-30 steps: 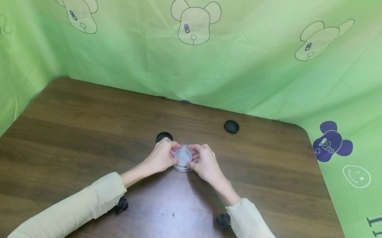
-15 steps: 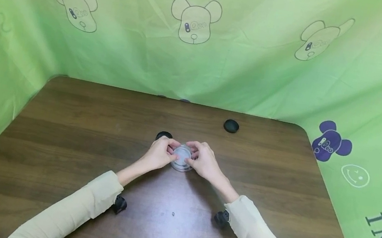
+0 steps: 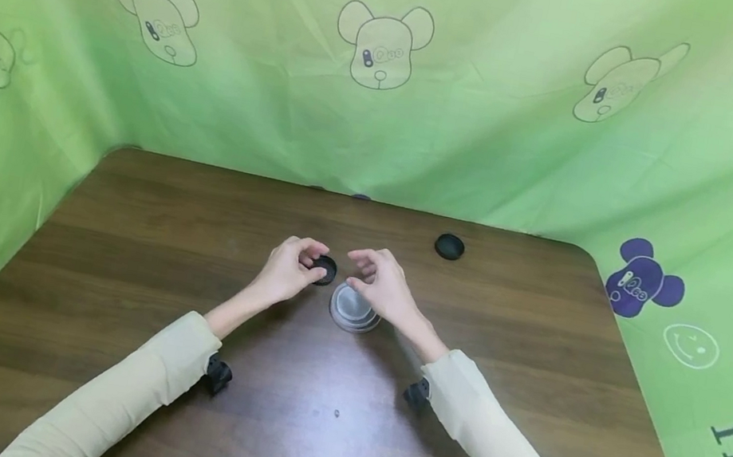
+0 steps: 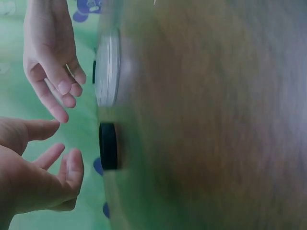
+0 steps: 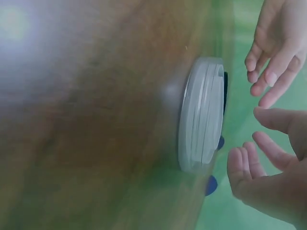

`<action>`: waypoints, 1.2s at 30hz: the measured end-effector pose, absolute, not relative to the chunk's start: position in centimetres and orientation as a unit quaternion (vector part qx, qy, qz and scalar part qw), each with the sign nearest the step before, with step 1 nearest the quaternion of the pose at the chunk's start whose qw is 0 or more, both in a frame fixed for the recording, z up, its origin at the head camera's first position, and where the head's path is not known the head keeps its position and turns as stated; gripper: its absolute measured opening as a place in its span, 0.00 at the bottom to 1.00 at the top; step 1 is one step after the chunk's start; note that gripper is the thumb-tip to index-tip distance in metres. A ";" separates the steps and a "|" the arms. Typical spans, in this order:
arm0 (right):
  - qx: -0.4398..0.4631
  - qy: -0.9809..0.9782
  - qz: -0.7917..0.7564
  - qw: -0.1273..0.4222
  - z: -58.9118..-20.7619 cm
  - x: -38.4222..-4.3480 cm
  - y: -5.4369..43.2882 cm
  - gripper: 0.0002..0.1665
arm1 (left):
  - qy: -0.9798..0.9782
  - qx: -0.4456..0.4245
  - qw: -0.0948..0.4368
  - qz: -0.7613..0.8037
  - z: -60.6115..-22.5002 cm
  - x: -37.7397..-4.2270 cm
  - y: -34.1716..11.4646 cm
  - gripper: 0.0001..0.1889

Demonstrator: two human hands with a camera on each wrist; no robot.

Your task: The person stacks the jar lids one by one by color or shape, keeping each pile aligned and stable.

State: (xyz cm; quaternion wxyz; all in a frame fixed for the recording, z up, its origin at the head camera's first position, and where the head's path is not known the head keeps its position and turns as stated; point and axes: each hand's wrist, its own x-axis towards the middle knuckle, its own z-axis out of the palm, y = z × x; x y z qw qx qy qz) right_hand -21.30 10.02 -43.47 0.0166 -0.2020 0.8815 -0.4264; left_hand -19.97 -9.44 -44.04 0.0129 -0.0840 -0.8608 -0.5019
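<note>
A low stack of clear round dishes [image 3: 353, 309] sits on the table, seen edge-on in the right wrist view as layered clear rims [image 5: 200, 115]. My right hand [image 3: 387, 290] hovers just above and behind it, fingers loosely bent and holding nothing. To the left my left hand [image 3: 286, 272] is in the air with thumb and fingers apart, nothing between them. Behind its fingertips lies a black round cap [image 3: 326, 270], partly hidden in the head view. From the left wrist, a gap shows between the hand and that black cap [image 4: 109, 146].
Another black round cap [image 3: 449, 246] lies farther back on the right. The brown wooden table [image 3: 152, 249] ends against a green printed curtain [image 3: 270, 107] at the back and sides. A tiny ring-like speck [image 3: 336, 413] is near the front.
Both hands have let go of the clear dish stack and lifted away. My left hand has moved left and back, my right hand slightly back. The dishes remain on the table.
</note>
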 end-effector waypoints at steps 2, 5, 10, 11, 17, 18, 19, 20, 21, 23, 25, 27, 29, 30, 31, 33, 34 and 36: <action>-0.201 0.883 -0.423 0.034 -43.5 -21.8 9.5 0.24 | -0.865 -0.074 0.008 -0.497 -44.0 -20.3 -9.9 0.18; -0.201 0.885 -0.417 0.056 -43.7 -22.6 8.9 0.26 | -0.869 -0.059 -0.003 -0.491 -44.2 -20.7 -10.3 0.22; -0.189 0.883 -0.419 0.091 -44.3 -23.5 8.1 0.28 | -0.873 -0.053 -0.022 -0.484 -45.0 -21.0 -10.4 0.29; -0.187 0.883 -0.420 0.098 -44.5 -23.6 8.0 0.28 | -0.874 -0.055 -0.025 -0.482 -45.1 -21.0 -10.4 0.29; -0.199 0.884 -0.405 0.121 -44.8 -24.4 7.5 0.27 | -0.881 -0.056 -0.035 -0.468 -45.6 -21.2 -10.1 0.31; -0.204 0.884 -0.401 0.123 -44.8 -24.6 7.4 0.27 | -0.882 -0.054 -0.035 -0.467 -45.6 -21.2 -10.1 0.31; -0.206 0.882 -0.403 0.130 -44.7 -24.7 7.3 0.27 | -0.883 -0.052 -0.036 -0.466 -45.7 -21.3 -10.1 0.31; -0.207 0.880 -0.405 0.135 -44.7 -24.7 7.2 0.28 | -0.883 -0.049 -0.037 -0.466 -45.7 -21.3 -10.1 0.31; -0.211 0.879 -0.405 0.139 -44.6 -24.8 7.1 0.28 | -0.883 -0.046 -0.038 -0.466 -45.7 -21.4 -10.1 0.31; -0.214 0.875 -0.409 0.147 -44.5 -24.8 6.9 0.28 | -0.882 -0.041 -0.040 -0.468 -45.7 -21.5 -10.1 0.30; -0.216 0.872 -0.414 0.151 -44.4 -24.7 6.8 0.28 | -0.882 -0.040 -0.042 -0.467 -45.7 -21.5 -10.1 0.30; -0.214 0.872 -0.414 0.151 -44.4 -24.7 6.7 0.28 | -0.883 -0.041 -0.041 -0.467 -45.7 -21.4 -10.1 0.30; -0.212 0.873 -0.413 0.150 -44.4 -24.6 6.6 0.28 | -0.883 -0.042 -0.039 -0.466 -45.7 -21.4 -10.1 0.30; -0.212 0.873 -0.413 0.149 -44.4 -24.6 6.6 0.28 | -0.883 -0.043 -0.039 -0.465 -45.8 -21.5 -10.1 0.29; -0.211 0.874 -0.411 0.149 -44.5 -24.7 6.6 0.28 | -0.884 -0.044 -0.038 -0.465 -45.8 -21.5 -10.1 0.29; -0.213 0.876 -0.407 0.146 -44.6 -24.7 6.5 0.28 | -0.883 -0.045 -0.038 -0.466 -45.9 -21.5 -10.1 0.28; -0.215 0.877 -0.404 0.146 -44.6 -24.7 6.5 0.28 | -0.883 -0.045 -0.038 -0.466 -45.9 -21.6 -10.1 0.27; -0.219 0.879 -0.399 0.146 -44.7 -24.6 6.5 0.29 | -0.883 -0.044 -0.037 -0.466 -46.0 -21.6 -10.1 0.26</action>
